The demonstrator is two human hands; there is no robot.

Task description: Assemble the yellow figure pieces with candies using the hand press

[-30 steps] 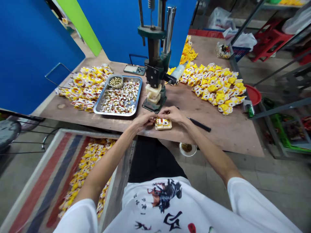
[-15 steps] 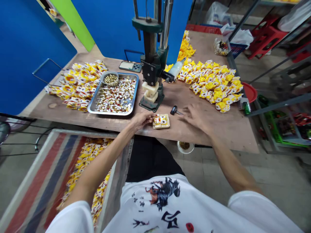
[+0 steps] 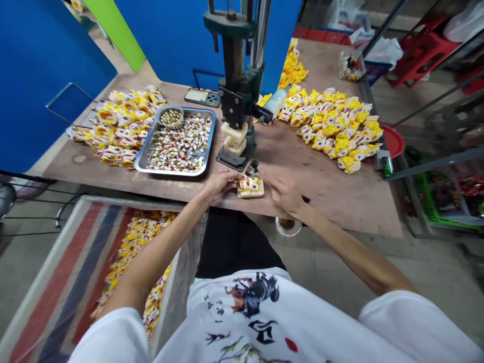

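A yellow and white figure (image 3: 250,185) lies on a small cream block (image 3: 256,194) near the table's front edge. My left hand (image 3: 222,184) pinches the figure's left end, its fingertips partly hidden. Just right of the block, my right hand (image 3: 283,192) is closed around a small hammer, blurred by motion. The hammer's dark head (image 3: 252,167) is over the back edge of the block, and a black end of its handle pokes out by my wrist.
Behind the block stands a green press (image 3: 236,159). On the left are a metal tray (image 3: 168,173) of small parts, a bowl (image 3: 171,117) of gold beads and a figure pile (image 3: 123,126). More figures (image 3: 336,128) lie right. A phone (image 3: 202,97) rests behind the tray.
My right hand has closed on the hammer and moved left, bringing the hammer's head from the table to the block. My left hand stays at the figure.
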